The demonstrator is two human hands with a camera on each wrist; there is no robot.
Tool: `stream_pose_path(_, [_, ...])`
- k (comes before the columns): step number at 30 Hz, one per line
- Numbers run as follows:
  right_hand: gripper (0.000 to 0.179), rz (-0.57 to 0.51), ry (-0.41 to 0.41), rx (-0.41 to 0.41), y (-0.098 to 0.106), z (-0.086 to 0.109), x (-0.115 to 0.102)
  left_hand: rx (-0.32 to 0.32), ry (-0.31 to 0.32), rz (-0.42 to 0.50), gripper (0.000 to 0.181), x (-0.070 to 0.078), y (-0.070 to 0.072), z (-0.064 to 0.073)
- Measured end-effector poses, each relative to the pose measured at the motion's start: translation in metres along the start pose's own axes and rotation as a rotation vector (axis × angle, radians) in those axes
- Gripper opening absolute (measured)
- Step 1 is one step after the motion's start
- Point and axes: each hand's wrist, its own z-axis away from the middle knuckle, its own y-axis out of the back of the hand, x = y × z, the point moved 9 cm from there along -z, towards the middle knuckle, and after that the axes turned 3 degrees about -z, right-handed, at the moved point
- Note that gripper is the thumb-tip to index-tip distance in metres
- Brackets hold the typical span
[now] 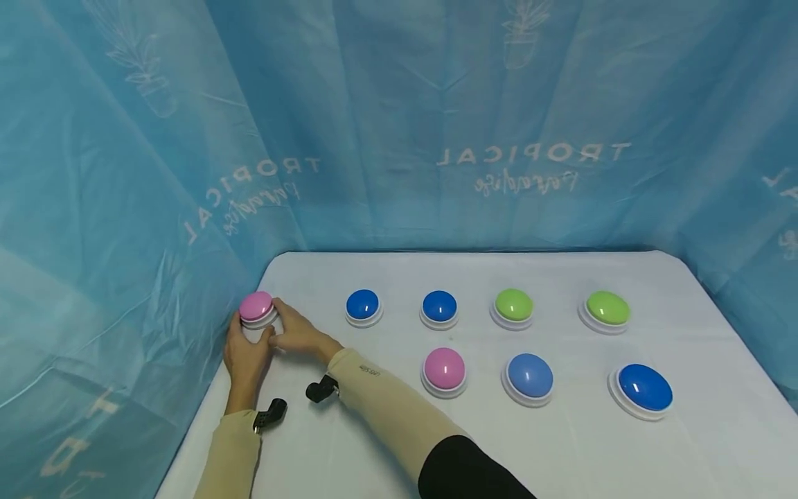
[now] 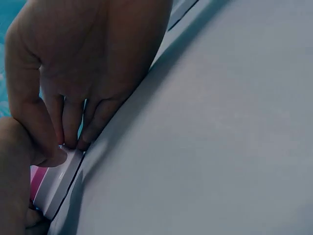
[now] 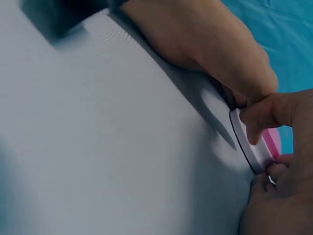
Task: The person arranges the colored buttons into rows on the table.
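Note:
Both hands are at a round push button with a pink dome (image 1: 255, 305) and white base, at the table's far left edge. My left hand (image 1: 246, 357) grips the base from the left and front. On the opposite side, my right hand (image 1: 302, 333) holds the base with its fingers and thumb. In the left wrist view, the fingertips of my left hand (image 2: 88, 58) are against the white rim (image 2: 57, 183). The right wrist view shows both thumbs close together at the base (image 3: 249, 142), with the pink dome facing the curtain. Fingers partly hide the button.
To the right on the white table (image 1: 349, 430) stand a back row with two blue buttons (image 1: 363, 304) and two green ones (image 1: 514, 305), and a front row with a pink button (image 1: 445, 369) and two blue ones (image 1: 530, 375). A blue curtain (image 1: 386, 125) surrounds the table's back and sides.

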Motion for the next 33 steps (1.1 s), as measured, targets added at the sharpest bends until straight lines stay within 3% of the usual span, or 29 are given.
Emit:
stream_pose_path(4, [0.089,0.123,0.062,0.041,-0.006,0.013,-0.004,0.024,-0.045,-0.004,0.088,0.001,0.006,0.012])
stream_pose_path(9, [0.094,0.379,0.12,0.103,-0.012,0.045,-0.005,0.019,-0.106,-0.009,0.084,0.005,0.007,0.035])
stream_pose_path(13, [0.101,0.48,0.154,0.142,-0.013,0.069,-0.007,0.027,-0.15,0.006,0.081,0.011,0.009,0.054])
stream_pose_path(17, [0.1,0.458,0.181,0.186,-0.009,0.09,-0.009,0.026,-0.183,0.022,0.08,0.017,0.008,0.072])
stream_pose_path(28, [0.096,0.29,0.148,0.258,0.021,0.156,0.012,0.014,-0.301,0.019,0.074,0.045,-0.015,0.123])
stream_pose_path(33, [0.094,0.253,0.139,0.267,0.039,0.195,0.021,-0.037,-0.345,0.04,0.073,0.062,-0.028,0.147])
